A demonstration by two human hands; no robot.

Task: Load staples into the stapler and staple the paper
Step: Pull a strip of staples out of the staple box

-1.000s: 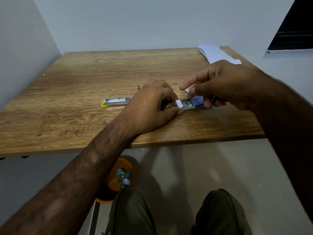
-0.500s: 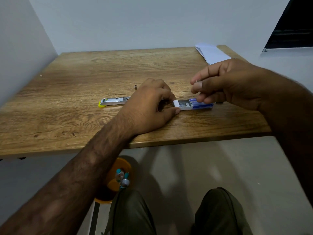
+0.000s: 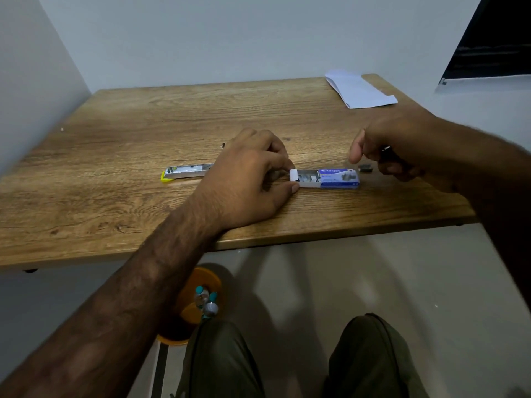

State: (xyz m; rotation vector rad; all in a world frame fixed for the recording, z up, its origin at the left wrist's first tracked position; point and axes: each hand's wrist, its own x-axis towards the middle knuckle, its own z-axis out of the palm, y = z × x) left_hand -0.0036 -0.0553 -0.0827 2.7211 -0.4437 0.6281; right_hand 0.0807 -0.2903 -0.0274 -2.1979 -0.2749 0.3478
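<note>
Closest to the camera, the person's left hand (image 3: 253, 179) rests on the wooden table (image 3: 115, 168), thumb and forefinger pinched on the white end of the staple box (image 3: 327, 178), whose inner tray is slid partway out of the blue sleeve. Just behind that hand lies the stapler (image 3: 186, 172), flat on the table with its metal channel showing and its yellow tip pointing left, so it looks opened up and waiting; whether any staples are in it can't be made out.

Over on the other side, the right hand (image 3: 388, 150) is curled with fingers together near a small dark bit (image 3: 365, 168) lying just off the box's far end. Something thin glints between its fingers, maybe a strip of staples, but it's honestly too small to tell what it's clamped on.

Far back at the table's corner sits the folded white paper (image 3: 359, 89), well apart from everything else and untouched.

So progress-wise: box open, stapler open, loading probably not done, stapling definitely not.

Compared with half a second ago, the right hand has pulled off the box and moved to the right, leaving the blue sleeve fully visible. The left hand hasn't budged.
</note>
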